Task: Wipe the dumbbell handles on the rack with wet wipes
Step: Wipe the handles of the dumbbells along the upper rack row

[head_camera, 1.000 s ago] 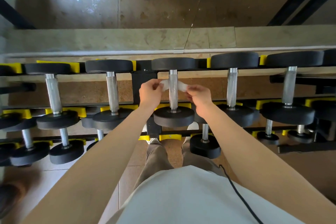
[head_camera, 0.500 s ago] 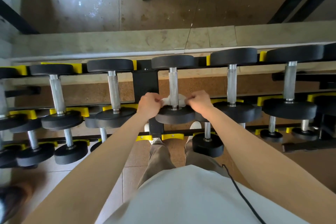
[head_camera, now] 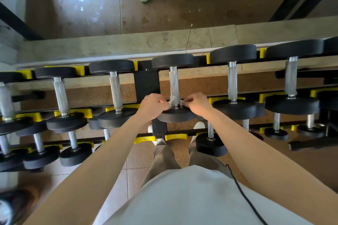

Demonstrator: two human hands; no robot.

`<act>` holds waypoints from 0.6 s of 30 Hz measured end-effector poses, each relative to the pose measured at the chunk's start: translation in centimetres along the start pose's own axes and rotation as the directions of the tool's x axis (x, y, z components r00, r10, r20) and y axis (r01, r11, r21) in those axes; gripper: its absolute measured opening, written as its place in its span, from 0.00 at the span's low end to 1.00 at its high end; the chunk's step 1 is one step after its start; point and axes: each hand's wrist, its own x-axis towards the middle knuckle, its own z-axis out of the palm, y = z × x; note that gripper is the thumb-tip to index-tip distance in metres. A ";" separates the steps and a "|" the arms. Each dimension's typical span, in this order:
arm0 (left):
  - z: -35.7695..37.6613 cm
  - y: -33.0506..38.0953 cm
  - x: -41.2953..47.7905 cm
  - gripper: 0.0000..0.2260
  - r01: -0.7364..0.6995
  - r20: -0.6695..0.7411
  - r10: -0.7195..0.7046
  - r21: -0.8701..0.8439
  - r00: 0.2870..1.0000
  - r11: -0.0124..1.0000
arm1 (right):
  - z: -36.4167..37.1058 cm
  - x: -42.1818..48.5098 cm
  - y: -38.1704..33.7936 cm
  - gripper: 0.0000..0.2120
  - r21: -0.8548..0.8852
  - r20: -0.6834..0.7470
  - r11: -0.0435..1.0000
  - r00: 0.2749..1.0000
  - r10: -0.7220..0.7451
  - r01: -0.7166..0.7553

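At the near end of the centre dumbbell handle (head_camera: 173, 83), on the top tier of the rack (head_camera: 146, 82), my left hand (head_camera: 153, 105) pinches the left end of the wet wipe (head_camera: 172, 99) between curled thumb and fingers. The wipe runs round the handle just above the near weight plate (head_camera: 176, 116), touching the steel. It is thin, limp and damp. I judge that it bunches or tears if pulled unevenly, so hold it by both ends under light, equal tension. The handle is rigid knurled steel, and the knurling probably drags on the wipe. The dumbbell is heavy and sits in its cradles, so do not lift it. My right hand (head_camera: 197, 103) pinches the right end likewise, fingers curled closed on it.
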 end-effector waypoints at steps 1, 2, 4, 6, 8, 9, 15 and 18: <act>-0.1 0.3 -0.3 0.10 -0.013 -0.009 0.012 -0.046 1.000 0.999 | 0.1 0.0 0.0 0.10 0.027 0.006 1.000 1.000 0.000 0.000; -0.2 0.8 -0.7 0.09 -0.025 -0.028 0.022 -0.118 0.999 0.993 | 0.0 -0.2 -0.1 0.10 0.055 0.012 0.998 1.000 -0.005 0.005; 0.0 2.8 -1.4 0.08 -0.058 -0.065 0.041 -0.299 0.997 0.953 | -0.6 -1.0 0.2 0.11 0.143 -0.025 0.989 0.999 -0.034 0.037; 0.6 5.2 -2.0 0.08 -0.085 -0.085 0.052 -0.441 0.995 0.893 | -1.6 -2.3 0.8 0.11 0.363 -0.107 0.929 0.994 -0.033 0.070; 1.3 7.3 -2.5 0.06 -0.101 -0.103 0.052 -0.556 0.993 0.825 | -3.0 -3.9 1.4 0.11 0.722 -0.064 0.690 0.998 -0.005 0.049; 1.9 8.1 -2.5 0.04 -0.105 -0.106 0.050 -0.609 0.993 0.786 | -3.8 -4.8 1.9 0.12 0.863 0.016 0.506 1.000 -0.023 -0.002; 6.7 12.4 -1.6 0.04 -0.227 -0.178 0.161 -0.461 0.971 0.858 | -7.8 -7.5 6.6 0.15 0.954 -0.026 0.297 0.996 -0.087 0.051; 8.6 14.4 -1.3 0.08 -0.225 -0.129 0.186 -0.448 0.974 0.865 | -10.1 -6.4 9.0 0.15 0.783 -0.316 0.596 0.939 0.137 0.176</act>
